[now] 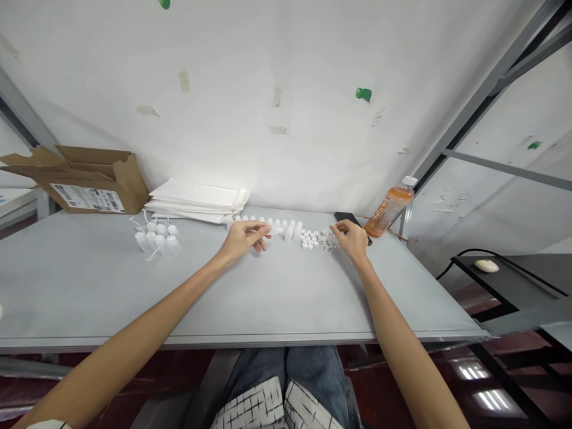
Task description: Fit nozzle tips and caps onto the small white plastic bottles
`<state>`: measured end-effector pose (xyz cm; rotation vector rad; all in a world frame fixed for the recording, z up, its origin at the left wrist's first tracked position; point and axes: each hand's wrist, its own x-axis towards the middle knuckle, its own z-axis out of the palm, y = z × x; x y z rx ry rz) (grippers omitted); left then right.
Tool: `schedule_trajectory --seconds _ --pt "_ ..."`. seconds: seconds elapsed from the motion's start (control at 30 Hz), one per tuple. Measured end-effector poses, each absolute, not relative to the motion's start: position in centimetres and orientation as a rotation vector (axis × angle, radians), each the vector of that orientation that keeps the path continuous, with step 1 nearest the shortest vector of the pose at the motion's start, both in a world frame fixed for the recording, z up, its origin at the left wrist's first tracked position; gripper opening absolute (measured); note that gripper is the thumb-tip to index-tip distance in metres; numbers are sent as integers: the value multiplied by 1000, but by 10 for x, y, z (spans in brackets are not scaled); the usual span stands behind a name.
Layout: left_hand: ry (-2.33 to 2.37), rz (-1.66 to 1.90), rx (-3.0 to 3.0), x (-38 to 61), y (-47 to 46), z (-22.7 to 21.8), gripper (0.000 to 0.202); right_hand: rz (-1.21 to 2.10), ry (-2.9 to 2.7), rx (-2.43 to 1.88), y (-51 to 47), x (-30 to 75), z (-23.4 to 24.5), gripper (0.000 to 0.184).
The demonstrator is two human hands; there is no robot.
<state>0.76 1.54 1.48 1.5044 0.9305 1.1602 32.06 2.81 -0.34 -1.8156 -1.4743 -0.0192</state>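
My left hand (pixel 245 239) pinches a small translucent white bottle (pixel 276 230), held on its side just above the table. Over the loose white strings (pixel 328 241), my right hand (pixel 353 238) has its thumb and fingertips pressed together; what they hold, if anything, is too small to name. Small white caps (pixel 308 239) lie in a cluster left of the strings. Several more white bottles (pixel 293 231) stand in a row behind, partly hidden by my left hand. Further left on the table is a group of capped bottles with white strings (pixel 157 238).
An open cardboard box (pixel 98 182) and a stack of white sheets (pixel 196 199) sit at the back left. At the right lie a black phone-like object (pixel 346 216) and a tilted orange drink bottle (pixel 389 208). The grey table (pixel 268 304) meets a white wall.
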Motion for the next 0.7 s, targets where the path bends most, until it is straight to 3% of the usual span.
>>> schedule_trajectory --seconds 0.4,0.53,0.7 --pt "957 1137 1512 9 12 21 50 -64 -1354 -1955 22 317 1 31" --pt "936 1139 1516 9 11 20 49 -120 -1262 -1680 13 297 8 35" --pt "901 1156 1515 10 13 17 47 179 -1530 -1279 0 234 24 31"
